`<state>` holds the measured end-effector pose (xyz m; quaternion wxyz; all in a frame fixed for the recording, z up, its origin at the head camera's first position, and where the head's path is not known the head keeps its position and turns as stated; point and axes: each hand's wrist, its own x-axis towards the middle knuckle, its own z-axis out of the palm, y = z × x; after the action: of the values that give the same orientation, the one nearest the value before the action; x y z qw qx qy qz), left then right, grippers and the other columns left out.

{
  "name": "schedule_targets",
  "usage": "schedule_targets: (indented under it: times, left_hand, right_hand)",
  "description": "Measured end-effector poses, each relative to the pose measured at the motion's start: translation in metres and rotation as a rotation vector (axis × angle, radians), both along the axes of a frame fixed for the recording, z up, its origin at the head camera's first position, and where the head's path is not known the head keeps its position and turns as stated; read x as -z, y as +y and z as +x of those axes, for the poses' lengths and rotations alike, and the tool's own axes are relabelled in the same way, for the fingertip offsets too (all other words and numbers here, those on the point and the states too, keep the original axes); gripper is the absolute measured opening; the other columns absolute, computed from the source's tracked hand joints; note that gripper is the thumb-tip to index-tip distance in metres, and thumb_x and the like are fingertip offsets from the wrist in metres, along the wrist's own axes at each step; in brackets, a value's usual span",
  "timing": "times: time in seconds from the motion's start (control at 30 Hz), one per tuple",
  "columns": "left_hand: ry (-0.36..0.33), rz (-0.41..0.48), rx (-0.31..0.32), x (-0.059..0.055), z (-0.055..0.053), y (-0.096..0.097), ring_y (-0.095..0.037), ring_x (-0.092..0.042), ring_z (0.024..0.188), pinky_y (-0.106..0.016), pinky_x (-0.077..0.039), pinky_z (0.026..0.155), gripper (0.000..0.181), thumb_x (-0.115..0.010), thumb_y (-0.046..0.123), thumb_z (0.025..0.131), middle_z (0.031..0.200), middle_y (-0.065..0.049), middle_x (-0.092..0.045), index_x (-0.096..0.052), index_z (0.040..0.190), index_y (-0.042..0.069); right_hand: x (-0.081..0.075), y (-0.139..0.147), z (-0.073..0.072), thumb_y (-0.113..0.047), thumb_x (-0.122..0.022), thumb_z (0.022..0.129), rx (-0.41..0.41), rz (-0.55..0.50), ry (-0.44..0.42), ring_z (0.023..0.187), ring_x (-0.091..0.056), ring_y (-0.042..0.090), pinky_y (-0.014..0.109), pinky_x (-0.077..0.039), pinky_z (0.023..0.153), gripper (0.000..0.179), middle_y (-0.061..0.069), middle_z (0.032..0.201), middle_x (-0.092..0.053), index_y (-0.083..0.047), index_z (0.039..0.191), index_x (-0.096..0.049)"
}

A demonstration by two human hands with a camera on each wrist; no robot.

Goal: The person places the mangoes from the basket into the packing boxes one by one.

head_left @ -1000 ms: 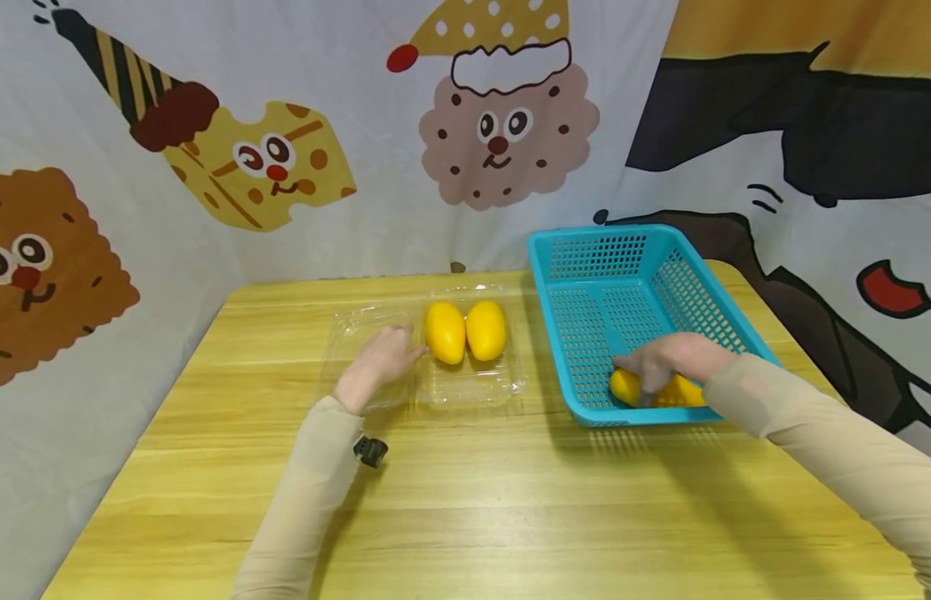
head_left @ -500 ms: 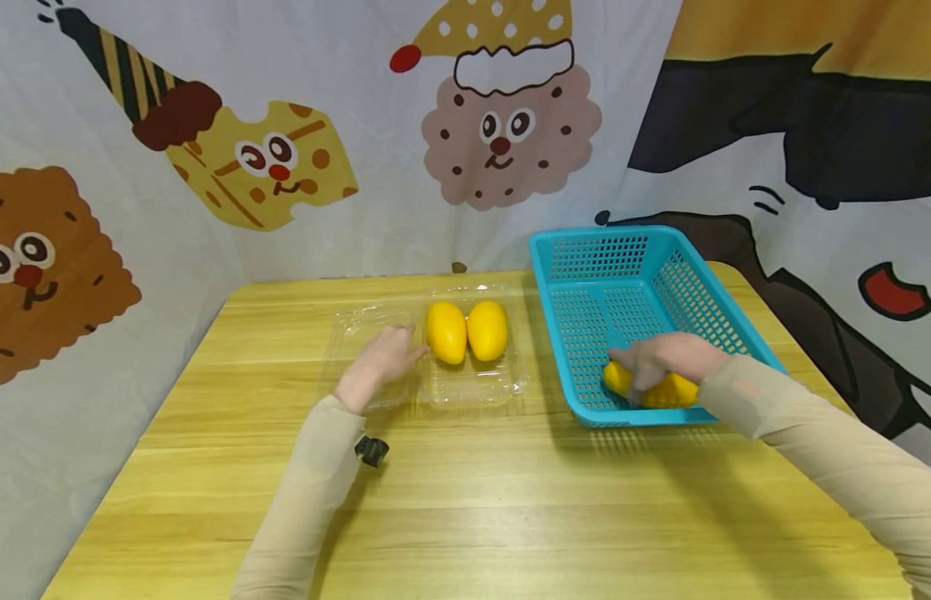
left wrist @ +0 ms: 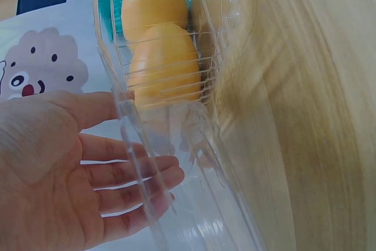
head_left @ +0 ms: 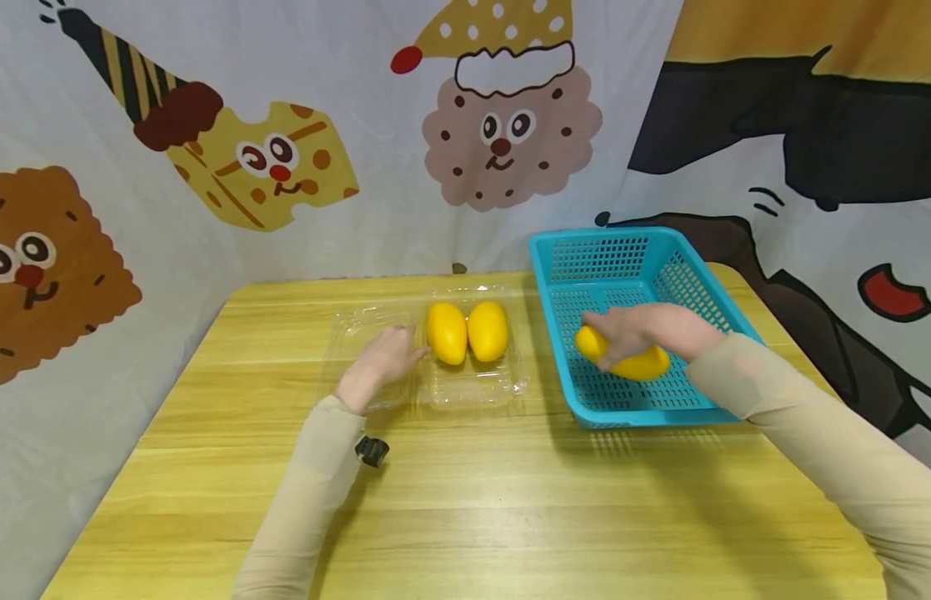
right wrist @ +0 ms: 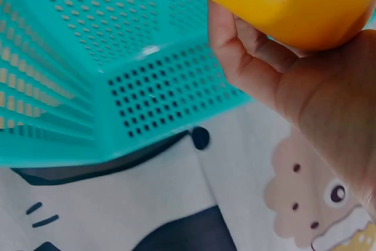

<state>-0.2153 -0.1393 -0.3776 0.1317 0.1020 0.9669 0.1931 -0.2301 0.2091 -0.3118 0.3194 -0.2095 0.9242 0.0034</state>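
Centre-left in the head view, left hand (head_left: 384,362), fingers mostly unseen; in the left wrist view, loosely spread at the clear container (head_left: 473,390) with two yellow fruits (head_left: 446,333). At right, right hand (head_left: 626,327) wrapped round a third yellow fruit (head_left: 641,365), within the outline of the blue basket (head_left: 660,417), shifted up-left since earlier. Cut off atop the right wrist view; height above basket floor unclear.

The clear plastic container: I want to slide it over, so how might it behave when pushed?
The clear plastic container would probably flex, since its see-through walls look thin. The half bearing two yellow fruits likely drags more than the fruitless one. Those fruits look rounded, so they might roll.
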Motion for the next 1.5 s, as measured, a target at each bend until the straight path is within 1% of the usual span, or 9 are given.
schedule_targets:
  times: [0.4, 0.6, 0.67, 0.77, 0.87, 1.03, 1.17, 1.3, 1.5]
  left_hand:
    - [0.008, -0.011, 0.001, 0.001, 0.000, 0.000, -0.014, -0.043, 0.055, -0.029, -0.047, 0.055, 0.063, -0.051, 0.033, 0.098, 0.148, -0.028, -0.036, -0.031, 0.145, -0.004]
    - [0.022, -0.022, 0.006, 0.001, 0.000, 0.000, -0.024, -0.058, 0.086, -0.042, -0.053, 0.093, 0.062, -0.050, 0.033, 0.098, 0.147, -0.027, -0.037, -0.032, 0.144, -0.005]
    - [0.018, -0.024, 0.008, 0.001, 0.000, 0.000, -0.022, -0.058, 0.081, -0.041, -0.055, 0.088, 0.063, -0.050, 0.034, 0.098, 0.147, -0.027, -0.037, -0.031, 0.145, -0.004]
    - [0.007, -0.017, 0.007, 0.001, 0.001, 0.000, -0.015, -0.048, 0.059, -0.032, -0.054, 0.063, 0.063, -0.050, 0.033, 0.098, 0.148, -0.028, -0.035, -0.030, 0.146, -0.003]
    - [0.002, -0.012, 0.004, 0.001, 0.001, 0.000, -0.010, -0.037, 0.050, -0.026, -0.045, 0.051, 0.063, -0.050, 0.033, 0.098, 0.148, -0.029, -0.034, -0.029, 0.146, -0.003]
    - [0.004, -0.008, 0.001, 0.001, 0.001, 0.001, -0.010, -0.038, 0.051, -0.026, -0.046, 0.054, 0.063, -0.050, 0.031, 0.098, 0.148, -0.029, -0.034, -0.029, 0.146, -0.003]
    - [0.013, -0.019, 0.004, 0.002, 0.001, 0.000, -0.015, -0.048, 0.059, -0.035, -0.056, 0.074, 0.063, -0.051, 0.032, 0.098, 0.147, -0.029, -0.036, -0.030, 0.146, -0.004]
    - [0.024, -0.030, 0.005, 0.002, 0.001, 0.000, -0.023, -0.059, 0.080, -0.045, -0.050, 0.099, 0.063, -0.051, 0.033, 0.098, 0.145, -0.030, -0.038, -0.032, 0.145, -0.004]
    - [0.033, -0.044, 0.012, 0.003, 0.000, -0.001, -0.027, -0.060, 0.085, -0.047, -0.050, 0.099, 0.062, -0.051, 0.033, 0.098, 0.143, -0.030, -0.041, -0.033, 0.144, -0.005]
  right_hand:
    - [-0.039, -0.027, -0.004, -0.030, -0.066, 0.080, -0.060, -0.100, 0.095, 0.080, -0.056, 0.022, 0.031, -0.047, 0.065, 0.056, 0.010, 0.097, -0.058, -0.012, 0.125, -0.038]
    - [-0.050, -0.046, -0.005, -0.029, -0.065, 0.082, -0.091, -0.136, 0.121, 0.082, -0.054, 0.023, 0.032, -0.046, 0.069, 0.055, 0.010, 0.099, -0.058, -0.013, 0.126, -0.038]
    - [-0.053, -0.054, -0.005, -0.028, -0.064, 0.082, -0.099, -0.143, 0.134, 0.083, -0.053, 0.022, 0.033, -0.046, 0.071, 0.056, 0.009, 0.100, -0.058, -0.013, 0.129, -0.038]
    - [-0.055, -0.067, -0.005, -0.027, -0.063, 0.082, -0.108, -0.156, 0.141, 0.085, -0.054, 0.022, 0.033, -0.046, 0.074, 0.059, 0.008, 0.102, -0.058, -0.013, 0.133, -0.036]
    - [-0.055, -0.079, -0.006, -0.030, -0.063, 0.084, -0.111, -0.155, 0.143, 0.093, -0.054, 0.023, 0.036, -0.048, 0.081, 0.064, 0.008, 0.113, -0.058, -0.015, 0.138, -0.032]
    - [-0.051, -0.101, -0.004, -0.035, -0.063, 0.086, -0.155, -0.162, 0.154, 0.119, -0.048, 0.027, 0.046, -0.044, 0.101, 0.073, 0.012, 0.145, -0.042, -0.013, 0.145, -0.026]
    - [-0.041, -0.119, -0.003, -0.033, -0.064, 0.087, -0.204, -0.179, 0.145, 0.120, -0.050, 0.028, 0.045, -0.044, 0.103, 0.070, 0.014, 0.146, -0.041, -0.012, 0.143, -0.028]
    - [-0.031, -0.136, 0.000, -0.034, -0.064, 0.087, -0.234, -0.144, 0.156, 0.120, -0.051, 0.028, 0.043, -0.045, 0.104, 0.071, 0.015, 0.143, -0.043, -0.013, 0.144, -0.027]
    - [-0.017, -0.153, 0.004, -0.037, -0.064, 0.087, -0.262, -0.073, 0.156, 0.130, -0.047, 0.031, 0.046, -0.040, 0.110, 0.074, 0.016, 0.150, -0.036, -0.013, 0.145, -0.025]
